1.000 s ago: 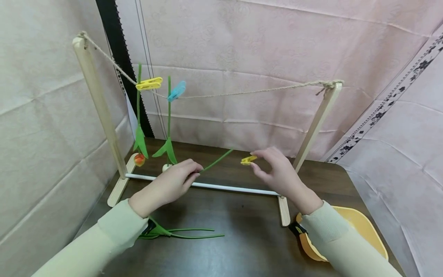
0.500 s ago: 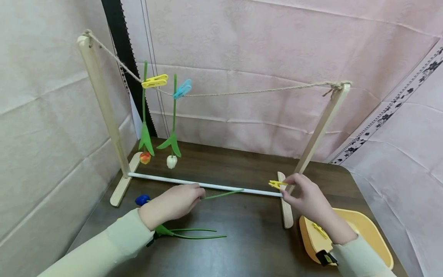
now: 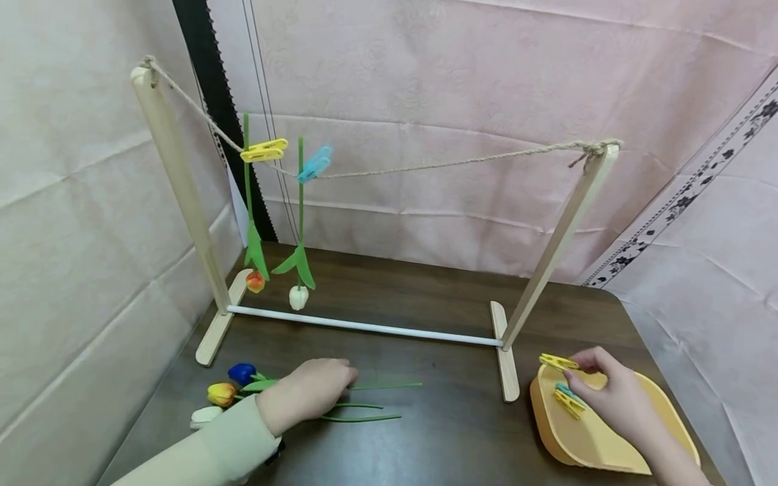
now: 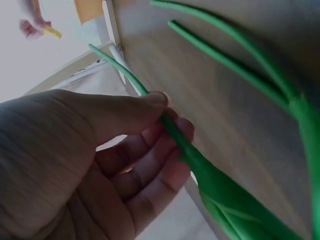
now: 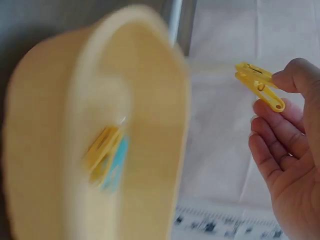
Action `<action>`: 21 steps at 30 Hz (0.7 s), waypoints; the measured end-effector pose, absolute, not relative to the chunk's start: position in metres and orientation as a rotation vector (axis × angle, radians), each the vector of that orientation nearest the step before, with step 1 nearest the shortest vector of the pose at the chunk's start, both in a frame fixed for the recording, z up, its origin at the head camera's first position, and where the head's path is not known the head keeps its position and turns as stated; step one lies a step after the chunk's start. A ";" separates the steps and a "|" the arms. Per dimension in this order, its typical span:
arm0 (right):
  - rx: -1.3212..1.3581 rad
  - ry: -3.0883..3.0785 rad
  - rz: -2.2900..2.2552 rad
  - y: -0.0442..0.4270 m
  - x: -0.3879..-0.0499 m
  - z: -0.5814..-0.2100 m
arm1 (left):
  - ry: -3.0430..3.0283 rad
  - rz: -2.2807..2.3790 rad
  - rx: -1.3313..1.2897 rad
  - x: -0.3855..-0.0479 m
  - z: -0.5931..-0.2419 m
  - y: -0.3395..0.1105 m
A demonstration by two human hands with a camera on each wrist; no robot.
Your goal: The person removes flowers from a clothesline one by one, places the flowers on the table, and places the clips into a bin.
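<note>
My left hand (image 3: 313,393) pinches the green stem of an artificial tulip, low over the table; the blue tulip head (image 3: 242,373) appears to belong to it. In the left wrist view the stem (image 4: 175,131) lies between thumb and fingers. Beside this hand are a yellow-orange tulip (image 3: 221,394) and a white tulip (image 3: 206,416), partly covered by the sleeve. My right hand (image 3: 616,391) pinches a yellow clothespin (image 5: 260,86) above the rim of a yellow bin (image 3: 608,451). Inside the bin lie another yellow clothespin (image 3: 569,403) and a blue one (image 5: 117,162).
A wooden frame with a left post (image 3: 182,196) and right post (image 3: 556,250) carries a twine line (image 3: 450,162). Yellow and blue clothespins hold an orange tulip (image 3: 255,281) and a white tulip (image 3: 298,298) upside down on it. A white rod (image 3: 389,329) joins the feet.
My left hand has lowered the tulip from near the rod to beside the other tulips. My right hand has carried the yellow clothespin right and down, to over the bin.
</note>
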State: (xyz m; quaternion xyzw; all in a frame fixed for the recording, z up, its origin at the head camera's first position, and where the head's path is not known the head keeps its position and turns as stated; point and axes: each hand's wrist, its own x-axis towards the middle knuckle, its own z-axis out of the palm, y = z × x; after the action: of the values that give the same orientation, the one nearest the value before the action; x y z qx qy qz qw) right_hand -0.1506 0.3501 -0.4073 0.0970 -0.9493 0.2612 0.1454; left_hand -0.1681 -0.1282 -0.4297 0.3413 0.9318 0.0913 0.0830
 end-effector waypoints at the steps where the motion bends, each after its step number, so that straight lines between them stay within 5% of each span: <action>1: 0.261 -2.744 0.750 0.356 -0.148 -0.411 | 2.794 0.268 1.018 -0.166 -0.431 -0.128; 21: 0.139 -2.975 0.705 0.381 -0.127 -0.464 | 2.818 0.292 1.028 -0.151 -0.453 -0.128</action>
State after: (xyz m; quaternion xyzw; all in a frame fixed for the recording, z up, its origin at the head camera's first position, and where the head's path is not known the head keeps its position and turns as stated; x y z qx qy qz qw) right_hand -0.1269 0.3811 -0.4638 0.0453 -0.9712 0.2302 0.0406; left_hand -0.1508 -0.1282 -0.4527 0.3405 0.9331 0.0968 0.0637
